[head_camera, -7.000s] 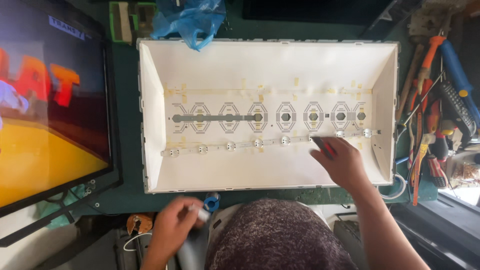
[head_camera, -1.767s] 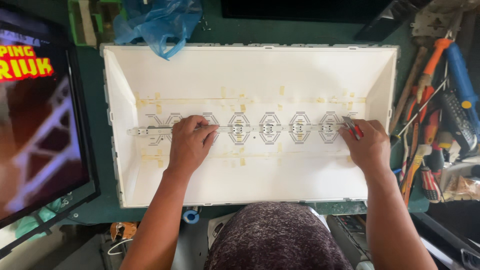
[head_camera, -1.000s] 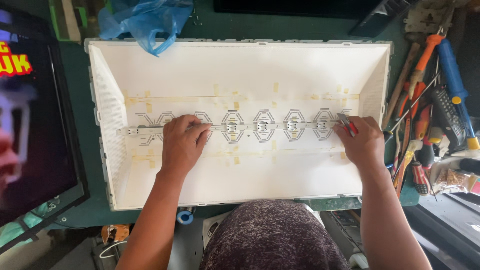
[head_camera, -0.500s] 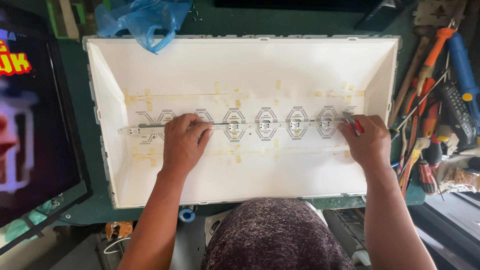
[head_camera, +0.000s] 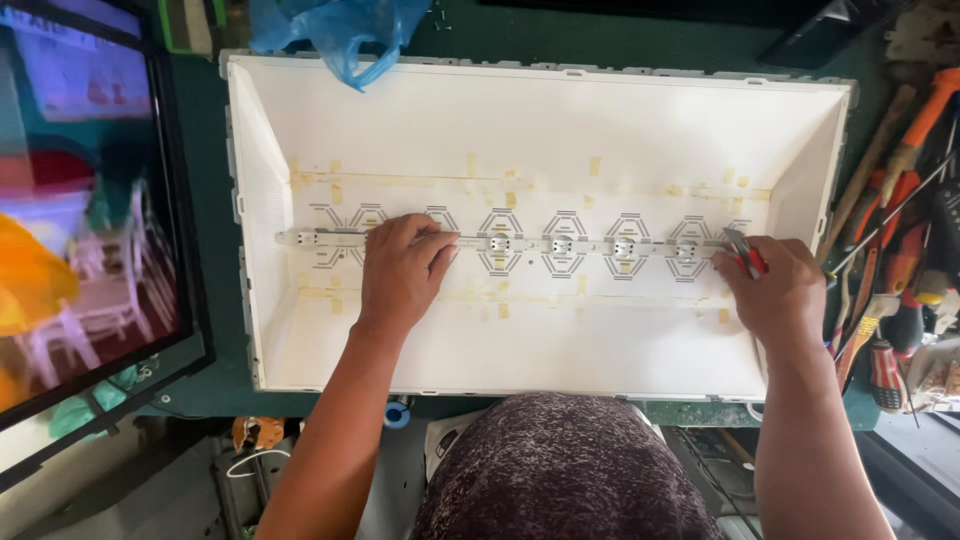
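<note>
A large white tray-shaped panel (head_camera: 530, 130) lies flat on a green workbench (head_camera: 215, 380), filling most of the view. To its left stands a lit screen (head_camera: 85, 220) showing colourful pictures. A pile of hand tools (head_camera: 900, 250) lies along the right edge, and a blue plastic bag (head_camera: 335, 30) rests on the panel's top rim. A thin light strip (head_camera: 590, 245) runs across the panel's middle. The left hand (head_camera: 400, 275) lies palm-down on the strip, fingers together and pressing it. The right hand (head_camera: 780, 290) is closed around red-handled pliers (head_camera: 745, 255) at the strip's right end.
</note>
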